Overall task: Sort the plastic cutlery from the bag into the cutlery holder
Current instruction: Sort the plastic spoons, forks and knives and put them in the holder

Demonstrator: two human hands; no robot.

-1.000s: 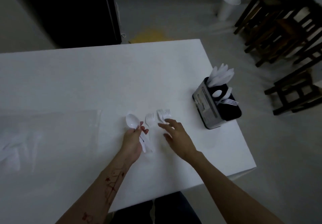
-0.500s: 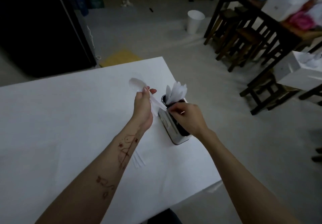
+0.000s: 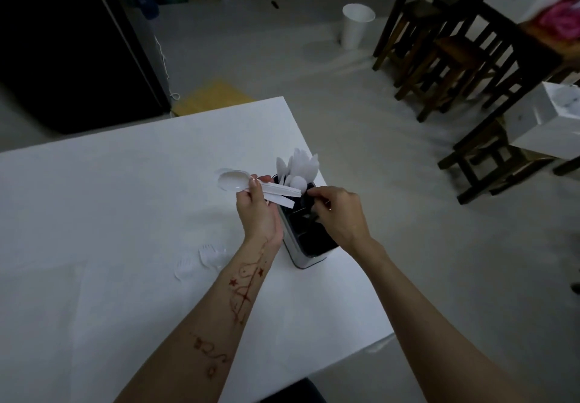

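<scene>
Since the earlier frame, the left hand (image 3: 259, 214) has swung its spoons (image 3: 251, 184) level, handles now pointing at the cutlery holder (image 3: 309, 236). Left fingers are clamped on the spoon necks. The right hand (image 3: 340, 214) sits over the holder's middle compartment, fingertips pinched together; whether they grip anything cannot be determined. Loose forks (image 3: 201, 260) remain on the table (image 3: 125, 214). Risk: the holder stands near the table edge, so a sideways push could tip it off.
</scene>
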